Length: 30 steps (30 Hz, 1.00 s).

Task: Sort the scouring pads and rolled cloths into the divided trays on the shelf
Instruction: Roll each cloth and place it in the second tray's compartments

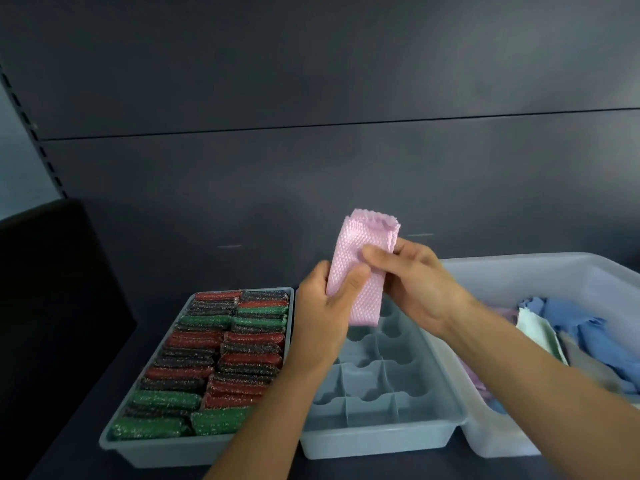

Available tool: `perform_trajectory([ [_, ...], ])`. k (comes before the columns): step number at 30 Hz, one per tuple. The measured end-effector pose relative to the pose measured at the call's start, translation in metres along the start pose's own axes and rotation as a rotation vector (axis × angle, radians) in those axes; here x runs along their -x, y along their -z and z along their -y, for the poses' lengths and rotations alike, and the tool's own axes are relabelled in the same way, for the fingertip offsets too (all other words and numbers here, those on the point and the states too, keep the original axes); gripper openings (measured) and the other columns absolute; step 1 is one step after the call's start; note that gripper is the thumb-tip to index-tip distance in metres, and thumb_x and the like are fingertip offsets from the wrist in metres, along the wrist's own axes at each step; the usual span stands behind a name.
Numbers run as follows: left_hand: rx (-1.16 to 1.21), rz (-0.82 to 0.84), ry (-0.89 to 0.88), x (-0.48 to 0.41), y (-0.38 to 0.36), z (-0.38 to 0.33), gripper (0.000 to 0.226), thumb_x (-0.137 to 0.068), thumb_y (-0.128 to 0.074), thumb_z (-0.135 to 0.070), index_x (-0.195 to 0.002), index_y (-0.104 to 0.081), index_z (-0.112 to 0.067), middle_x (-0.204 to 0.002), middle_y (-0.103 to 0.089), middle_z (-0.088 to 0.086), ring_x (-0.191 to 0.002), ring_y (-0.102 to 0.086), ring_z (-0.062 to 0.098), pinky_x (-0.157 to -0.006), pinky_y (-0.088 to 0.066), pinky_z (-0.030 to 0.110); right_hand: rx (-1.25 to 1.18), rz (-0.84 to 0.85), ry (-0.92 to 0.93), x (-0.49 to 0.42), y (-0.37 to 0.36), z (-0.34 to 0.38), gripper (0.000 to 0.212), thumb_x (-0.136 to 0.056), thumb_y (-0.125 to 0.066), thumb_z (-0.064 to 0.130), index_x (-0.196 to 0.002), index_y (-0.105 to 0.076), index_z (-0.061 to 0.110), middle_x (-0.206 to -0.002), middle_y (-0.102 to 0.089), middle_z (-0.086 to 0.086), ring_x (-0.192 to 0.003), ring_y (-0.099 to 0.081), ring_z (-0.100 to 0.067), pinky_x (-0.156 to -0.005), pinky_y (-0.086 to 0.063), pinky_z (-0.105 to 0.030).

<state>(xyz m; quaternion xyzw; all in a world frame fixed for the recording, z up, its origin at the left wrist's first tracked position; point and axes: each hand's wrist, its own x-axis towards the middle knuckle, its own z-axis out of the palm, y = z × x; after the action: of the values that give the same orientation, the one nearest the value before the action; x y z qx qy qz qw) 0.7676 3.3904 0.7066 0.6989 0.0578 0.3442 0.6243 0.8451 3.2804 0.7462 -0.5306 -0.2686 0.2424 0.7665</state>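
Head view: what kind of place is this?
Probably a shop or stockroom shelf: a dark back panel with a slotted upright, a tray packed with scouring pads, and a bin of loose cloths.

On the shelf (69,459), the pad-filled tray (145,448) sits left, the divided tray (381,441) middle, the cloth bin (502,441) right.

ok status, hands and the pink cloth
Left hand and right hand both grip the pink cloth. Cloth folded, upright over the divided tray. Nothing blocking its visible compartments.
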Motion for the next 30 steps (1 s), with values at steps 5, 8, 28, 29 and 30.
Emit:
perform_trajectory([
  [5, 0.073, 0.147, 0.115, 0.002, 0.002, -0.007, 0.048, -0.088, -0.052, -0.058, -0.105, -0.064, -0.014, -0.094, -0.071, 0.006, -0.082, -0.067, 0.014, -0.070, -0.055, 0.032, 0.195, -0.071, 0.002, 0.003, -0.004, 0.008, 0.017, -0.091, -0.062, 0.015, -0.097, -0.069, 0.001, -0.093, -0.070, -0.014, -0.087, -0.064, -0.026, -0.091, -0.050, -0.047],
  [8, 0.150, 0.112, 0.067, -0.002, 0.002, -0.016, 0.039, -0.090, -0.059, -0.040, -0.107, -0.064, -0.006, -0.098, -0.070, 0.017, -0.083, -0.067, 0.016, -0.072, -0.055, 0.031, 0.203, 0.009, -0.082, 0.008, -0.003, 0.007, 0.029, -0.092, -0.060, 0.024, -0.107, -0.067, 0.001, -0.100, -0.069, -0.017, -0.092, -0.064, -0.028, -0.095, -0.048, -0.049],
  [28, 0.231, 0.460, 0.428, -0.007, 0.030, -0.015, 0.048, -0.095, -0.047, -0.052, -0.112, -0.069, -0.013, -0.090, -0.068, 0.009, -0.068, -0.064, 0.015, -0.048, -0.052, 0.027, 0.549, 0.065, 0.376, 0.005, 0.005, -0.005, 0.054, -0.077, -0.037, -0.026, -0.068, -0.074, 0.013, -0.084, -0.065, -0.011, -0.073, -0.059, -0.015, -0.066, -0.044, -0.020],
  [29, 0.190, 0.424, 0.428, -0.007, 0.030, -0.016, 0.033, -0.097, -0.052, -0.037, -0.105, -0.070, -0.010, -0.083, -0.068, 0.008, -0.063, -0.063, 0.013, -0.046, -0.051, 0.025, 0.535, 0.056, 0.366, 0.005, 0.006, -0.007, 0.055, -0.079, -0.037, -0.025, -0.068, -0.074, 0.015, -0.084, -0.065, -0.010, -0.074, -0.059, -0.017, -0.066, -0.044, -0.024],
  [30, 0.165, 0.376, 0.422, -0.009, 0.030, -0.015, 0.023, -0.096, -0.056, -0.024, -0.101, -0.071, -0.008, -0.080, -0.067, 0.008, -0.061, -0.062, 0.013, -0.046, -0.050, 0.024, 0.496, 0.038, 0.348, 0.004, 0.008, -0.009, 0.055, -0.082, -0.038, -0.023, -0.071, -0.075, 0.016, -0.084, -0.066, -0.011, -0.075, -0.059, -0.021, -0.066, -0.044, -0.028],
])
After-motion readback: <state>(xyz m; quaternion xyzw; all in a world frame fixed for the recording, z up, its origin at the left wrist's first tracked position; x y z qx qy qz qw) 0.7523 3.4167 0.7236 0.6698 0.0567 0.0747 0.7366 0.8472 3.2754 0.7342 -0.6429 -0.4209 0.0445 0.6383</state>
